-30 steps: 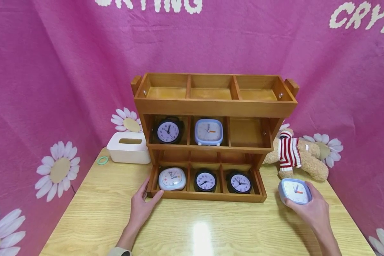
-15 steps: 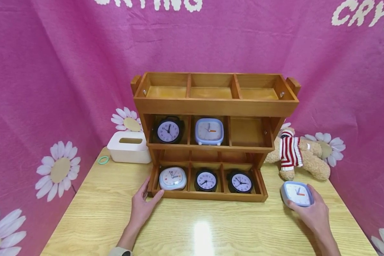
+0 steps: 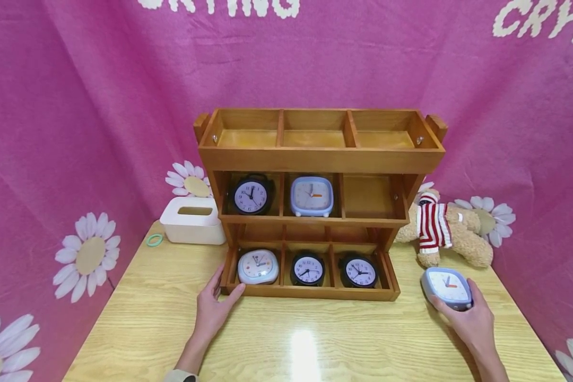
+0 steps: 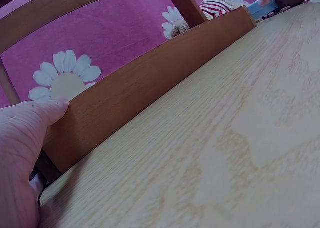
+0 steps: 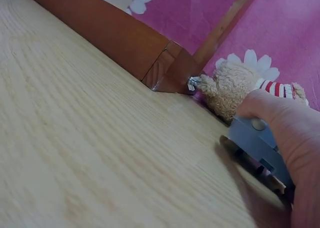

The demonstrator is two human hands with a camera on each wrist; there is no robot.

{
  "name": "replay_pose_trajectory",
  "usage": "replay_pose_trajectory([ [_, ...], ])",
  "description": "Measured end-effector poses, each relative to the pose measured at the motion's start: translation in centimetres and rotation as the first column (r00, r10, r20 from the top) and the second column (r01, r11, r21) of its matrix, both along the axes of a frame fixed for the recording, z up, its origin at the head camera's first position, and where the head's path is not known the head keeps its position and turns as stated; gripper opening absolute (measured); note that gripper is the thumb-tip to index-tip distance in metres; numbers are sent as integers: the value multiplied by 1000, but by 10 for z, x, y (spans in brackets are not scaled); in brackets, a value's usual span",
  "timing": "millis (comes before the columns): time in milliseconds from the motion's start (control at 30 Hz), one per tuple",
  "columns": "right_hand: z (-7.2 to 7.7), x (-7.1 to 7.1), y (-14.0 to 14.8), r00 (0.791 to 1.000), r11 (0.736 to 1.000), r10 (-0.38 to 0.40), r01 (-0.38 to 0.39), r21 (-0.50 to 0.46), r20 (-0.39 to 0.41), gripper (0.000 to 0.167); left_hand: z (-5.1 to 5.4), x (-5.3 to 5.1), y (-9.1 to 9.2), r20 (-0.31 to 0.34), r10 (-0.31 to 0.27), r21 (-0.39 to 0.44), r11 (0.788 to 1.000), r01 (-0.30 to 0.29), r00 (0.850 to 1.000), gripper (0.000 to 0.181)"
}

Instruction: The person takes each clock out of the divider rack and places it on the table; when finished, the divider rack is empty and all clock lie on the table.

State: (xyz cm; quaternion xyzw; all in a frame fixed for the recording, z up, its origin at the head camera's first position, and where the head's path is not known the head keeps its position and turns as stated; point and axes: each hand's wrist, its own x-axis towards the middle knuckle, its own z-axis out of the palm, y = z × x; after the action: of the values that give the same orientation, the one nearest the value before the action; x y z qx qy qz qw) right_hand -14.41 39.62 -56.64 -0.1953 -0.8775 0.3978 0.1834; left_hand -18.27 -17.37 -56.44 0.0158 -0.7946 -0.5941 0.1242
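Note:
My right hand (image 3: pixel 472 321) holds a blue square alarm clock (image 3: pixel 448 286) by its sides, at the right of the table. The clock's white face is turned up. In the right wrist view its blue casing (image 5: pixel 257 143) is tilted, and a dark underside shows close to the wood; contact cannot be made out. At the lower left corner of a three-tier wooden shelf (image 3: pixel 315 292), my left hand (image 3: pixel 212 310) has its thumb on the front board and its fingers round the side. Beside that thumb, in the bottom left compartment, lies a pale blue alarm clock (image 3: pixel 258 267).
Two black alarm clocks (image 3: pixel 307 269) fill the other bottom compartments. Above stand another black clock (image 3: pixel 251 196) and a blue clock (image 3: pixel 312 197). A teddy bear (image 3: pixel 432 225) lies behind my right hand. At left are a white tissue box (image 3: pixel 193 233) and green ring (image 3: pixel 154 240).
My right hand has shifted slightly to the right with the blue clock, whose tilt has changed a little. The left hand stays at the shelf corner.

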Motion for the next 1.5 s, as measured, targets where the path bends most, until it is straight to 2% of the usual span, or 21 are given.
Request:
replay_pose_trajectory([
  [133, 3, -1, -3, 999, 1000, -23, 24, 6, -46, 99, -1, -1, 1, 2, 10, -7, 1000, -10, 1000, 77],
  [233, 9, -1, -6, 992, 999, -48, 49, 4, -119, 93, -1, -2, 2, -1, 11, -13, 1000, -11, 1000, 78],
  [333, 18, 1, -9, 983, 998, -65, 62, -24, -173, 89, -2, -1, 0, -7, 20, -2, 1000, -20, 1000, 78],
  [467, 38, 4, -10, 972, 996, -75, 63, -63, -222, 85, -2, -1, -1, -6, 17, 10, 1000, -17, 1000, 79],
  [567, 52, 4, -15, 961, 995, -58, 35, -90, -271, 82, -2, -1, 0, 1, 2, 10, 1000, -2, 1000, 80],
  [733, 69, 1, -35, 931, 988, 7, -63, -141, -366, 81, -1, -3, 2, -3, 4, 12, 1000, -4, 1000, 80],
  [967, 85, -8, -61, 910, 980, 89, -152, -128, -404, 84, -2, -1, 1, 1, 7, -5, 1000, -7, 1000, 81],
  [1100, 93, -12, -76, 877, 973, 133, -205, -110, -461, 83, -3, 1, -1, 10, 20, -12, 1000, -20, 1000, 81],
  [1333, 118, -21, -102, 820, 951, 196, -293, -100, -538, 82, -4, 0, 0, -2, 5, 4, 1000, -5, 1000, 80],
  [1500, 132, -26, -122, 768, 928, 249, -363, -81, -590, 83, -3, 0, -1, -9, 1, 4, 1000, -1, 1000, 80],
])
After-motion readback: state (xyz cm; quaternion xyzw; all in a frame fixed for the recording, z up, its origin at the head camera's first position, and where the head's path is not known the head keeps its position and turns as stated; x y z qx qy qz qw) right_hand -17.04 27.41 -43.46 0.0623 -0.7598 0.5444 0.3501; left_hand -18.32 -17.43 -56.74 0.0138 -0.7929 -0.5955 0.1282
